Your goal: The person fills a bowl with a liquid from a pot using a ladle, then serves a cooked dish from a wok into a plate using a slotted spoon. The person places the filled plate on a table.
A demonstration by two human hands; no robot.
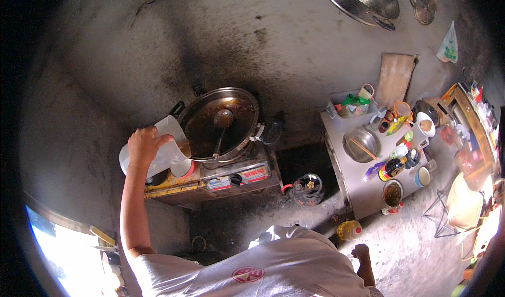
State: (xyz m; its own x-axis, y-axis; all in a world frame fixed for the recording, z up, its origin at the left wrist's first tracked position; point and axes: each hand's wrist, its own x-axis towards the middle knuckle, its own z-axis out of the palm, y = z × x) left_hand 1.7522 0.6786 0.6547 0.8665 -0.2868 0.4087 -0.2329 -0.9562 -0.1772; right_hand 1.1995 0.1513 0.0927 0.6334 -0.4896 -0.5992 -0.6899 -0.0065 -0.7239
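Note:
My left hand (143, 147) is closed on a translucent white plastic tub (164, 128), tipped on its side at the left rim of a wide metal wok (247, 99). Something brown shows at the tub's mouth, by the wok's edge. Inside the wok is dark liquid, and a ladle (223, 119) lies there with its handle toward me. The wok sits on a gas stove (236, 177) with a black knob. Low at my right side hangs my right hand (361, 252), its fingers curled in with nothing visible in them.
Beside the stove's left front stands a white cup-like container (182, 167). A gas cylinder (308, 189) is on the floor. To the right, a white table (344, 184) carries a metal bowl (361, 143) with chopsticks, bottles and bowls. An oil jug (349, 230) stands on the floor.

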